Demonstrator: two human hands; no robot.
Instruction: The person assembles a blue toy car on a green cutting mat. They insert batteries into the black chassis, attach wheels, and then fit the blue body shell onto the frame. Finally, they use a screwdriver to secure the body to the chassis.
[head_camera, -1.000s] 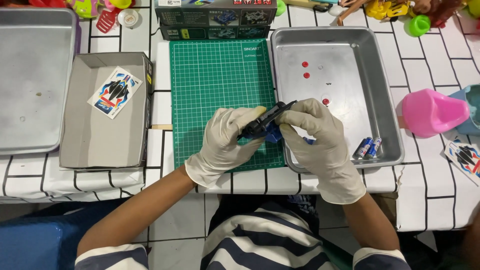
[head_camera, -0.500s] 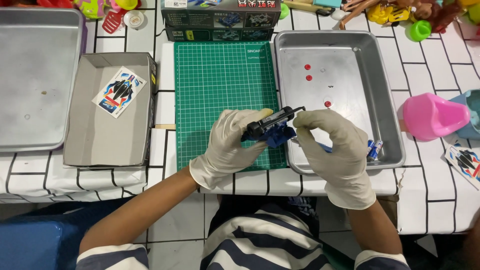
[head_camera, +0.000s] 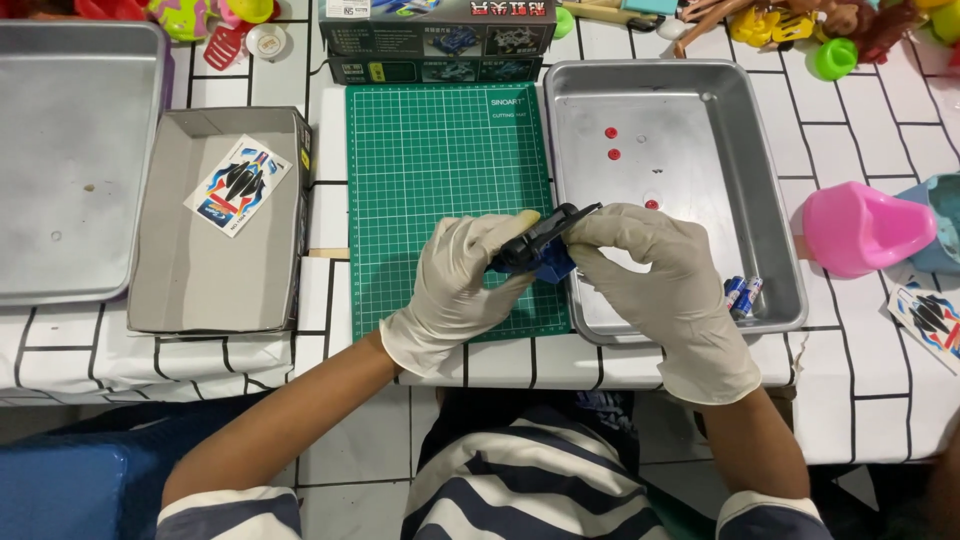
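Both of my hands wear whitish gloves and hold a small black and blue toy car body (head_camera: 540, 250) over the right edge of the green cutting mat (head_camera: 440, 170). My left hand (head_camera: 455, 285) grips it from the left. My right hand (head_camera: 655, 270) pinches it from the right, above the front left corner of a metal tray (head_camera: 770, 200). Most of the car body is hidden by my fingers.
The metal tray holds three small red parts (head_camera: 612, 154) and two small batteries (head_camera: 742, 294). A grey cardboard lid (head_camera: 170, 270) with a sticker sheet (head_camera: 238, 186) lies on the left, beside another metal tray (head_camera: 70, 150). A kit box (head_camera: 435, 40), a pink cup (head_camera: 862, 228) and toys border the work area.
The view has shifted slightly. My hands still hold the car body in nearly the same place, with small changes of finger grip.
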